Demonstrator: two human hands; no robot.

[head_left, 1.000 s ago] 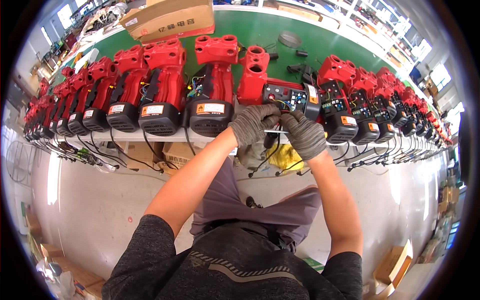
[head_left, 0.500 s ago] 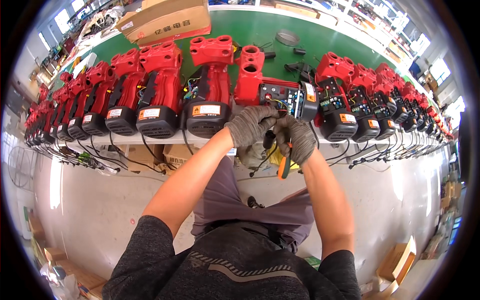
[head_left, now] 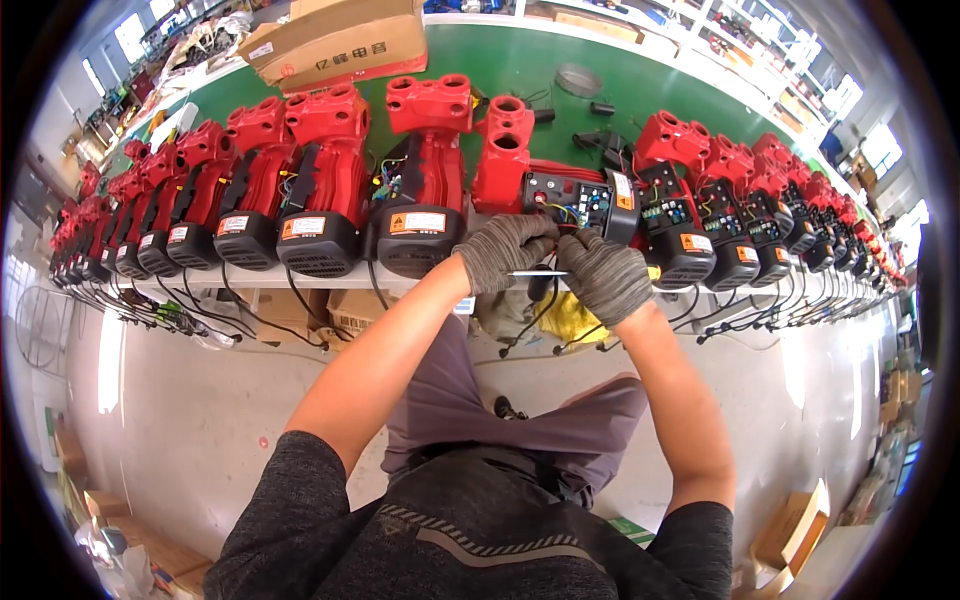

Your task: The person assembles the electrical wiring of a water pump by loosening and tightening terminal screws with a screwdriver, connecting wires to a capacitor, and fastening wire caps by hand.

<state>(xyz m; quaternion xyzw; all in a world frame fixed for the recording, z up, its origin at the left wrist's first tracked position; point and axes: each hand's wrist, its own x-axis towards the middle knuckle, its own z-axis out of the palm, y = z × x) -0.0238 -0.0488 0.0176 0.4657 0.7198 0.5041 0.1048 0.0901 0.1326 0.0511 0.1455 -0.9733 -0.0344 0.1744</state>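
Note:
A red pump (head_left: 500, 160) with a black motor lies turned sideways on the bench before me. Its control box (head_left: 570, 203) is uncovered, showing a circuit board and coloured wires. Both my hands wear grey gloves and meet at the box's near edge. My left hand (head_left: 503, 252) is closed, fingertips pinched; what they hold is hidden. My right hand (head_left: 605, 275) grips a screwdriver (head_left: 537, 273), its metal shaft pointing left across the gap and its handle mostly covered by the palm. Just below the shaft, a black cylindrical part (head_left: 540, 288) hangs between the hands.
Rows of similar red pumps flank me, closely at left (head_left: 325, 180) and right (head_left: 675, 200). Their black cables (head_left: 300, 300) dangle over the bench's front edge. Behind stand a cardboard box (head_left: 335, 45) and a round metal dish (head_left: 578, 80) on the green top (head_left: 490, 60).
The screwdriver in my right hand has swung from handle-down to lying crosswise, shaft to the left. My right hand has turned over and shifted slightly right. The left stays nearly still.

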